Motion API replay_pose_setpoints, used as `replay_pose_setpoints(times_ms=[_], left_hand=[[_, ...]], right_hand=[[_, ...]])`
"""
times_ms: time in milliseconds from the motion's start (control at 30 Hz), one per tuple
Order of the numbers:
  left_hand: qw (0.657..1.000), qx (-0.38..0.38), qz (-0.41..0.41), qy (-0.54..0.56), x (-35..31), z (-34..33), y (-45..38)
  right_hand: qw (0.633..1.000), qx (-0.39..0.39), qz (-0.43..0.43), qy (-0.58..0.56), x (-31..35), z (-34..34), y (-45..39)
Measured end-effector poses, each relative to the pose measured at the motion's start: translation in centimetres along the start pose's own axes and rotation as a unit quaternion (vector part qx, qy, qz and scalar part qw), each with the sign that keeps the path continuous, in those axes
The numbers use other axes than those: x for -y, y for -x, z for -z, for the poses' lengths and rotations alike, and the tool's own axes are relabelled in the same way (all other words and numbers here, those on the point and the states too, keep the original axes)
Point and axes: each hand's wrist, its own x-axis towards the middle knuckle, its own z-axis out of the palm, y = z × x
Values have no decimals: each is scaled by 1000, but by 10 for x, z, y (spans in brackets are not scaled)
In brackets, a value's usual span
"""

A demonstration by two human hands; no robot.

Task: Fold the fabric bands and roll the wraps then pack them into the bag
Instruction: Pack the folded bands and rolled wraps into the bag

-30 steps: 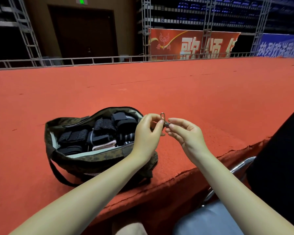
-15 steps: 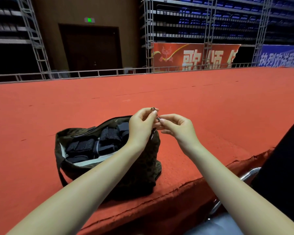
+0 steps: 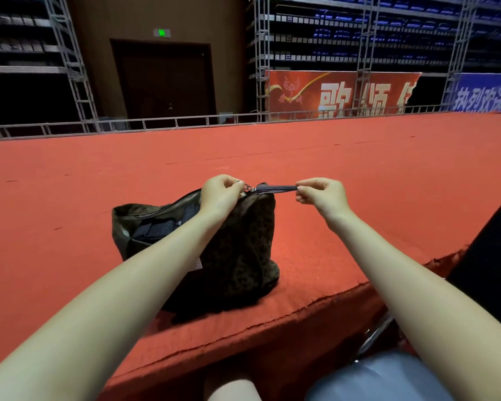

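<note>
Right hand [image 3: 321, 195] now pinches the zipper tape [image 3: 278, 188] out toward 3 o'clock, left hand [image 3: 220, 195] pinching the pull [image 3: 247, 189] (bag [image 3: 237, 250] packed, closing begins)

Ahead of you, the red banner [image 3: 342, 94] behind the stage rail carries large pale Chinese characters; "歌颂" reads clearly, the third is cut off by a truss. The blue banner [image 3: 486, 92] at far right shows white Chinese characters, beginning "热烈欢迎", partly cropped. The green exit sign [image 3: 161, 33] above the door is illegible.
</note>
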Motion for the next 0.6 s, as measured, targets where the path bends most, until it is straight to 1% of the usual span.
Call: replay_pose_setpoints(times_ms=[200, 300, 333, 367, 400, 433, 467, 500, 533, 567, 600], left_hand=[[996, -26, 9, -89, 23, 18, -5], [993, -27, -10, -117, 27, 23, -7], [991, -19, -24, -130, 29, 24, -8], [989, -4, -38, -146, 30, 25, -7], [986, 10, -46, -159, 31, 24, -8], [984, 20, -48, -169, 31, 23, -7], [984, 26, -48, -170, 32, 22, -8], [986, 30, -47, -158, 32, 21, -9], [990, 34, -39, -129, 32, 20, -11], [995, 43, -22, -89, 32, 20, -10], [998, 51, -8, -45, 31, 20, -10]], right_hand=[[998, -44, -48, 27, -33, 3, -13], [995, -61, -74, 40, -37, -6, -17], [993, -63, -79, 63, -38, -9, -17], [989, -54, -75, 118, -38, -12, -16], [975, -28, -64, 210, -36, -14, -14], [952, 3, -45, 304, -34, -17, -11], [932, 28, -8, 362, -31, -22, -8], [924, 49, 47, 376, -27, -27, -5], [924, 68, 111, 359, -22, -35, -1], [921, 91, 174, 337, -16, -45, 2], [908, 123, 222, 334, -11, -54, 3]])
